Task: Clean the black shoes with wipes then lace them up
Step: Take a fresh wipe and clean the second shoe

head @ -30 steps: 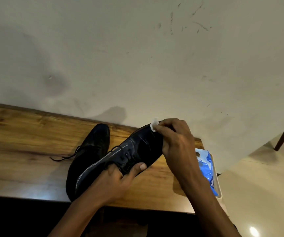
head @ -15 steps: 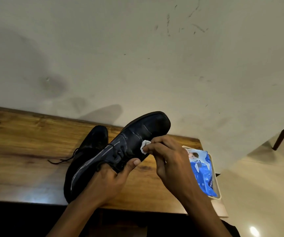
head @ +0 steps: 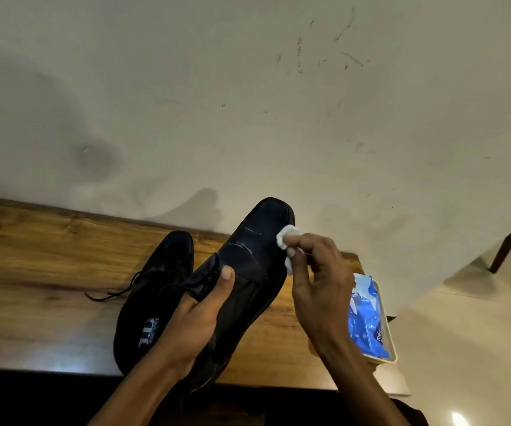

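Above the near edge of the wooden table, the left hand grips a black shoe around its middle, thumb pressed on the tongue near the laces, toe raised toward the wall. The upper of this shoe shows pale streaks across the vamp. The right hand is closed on a small white wipe, pinched between thumb and fingertips, and the wipe touches the right side of the shoe just behind the toe. The second black shoe lies flat on the table, just left of the held shoe and partly behind it; its opening faces up, with white lettering on the insole. Its laces trail loose to the left across the wood. A blue pack of wipes rests in a pale tray at the right end of the table, partly hidden by the right wrist. The tray appears to overhang the table edge, though the angle makes this uncertain.
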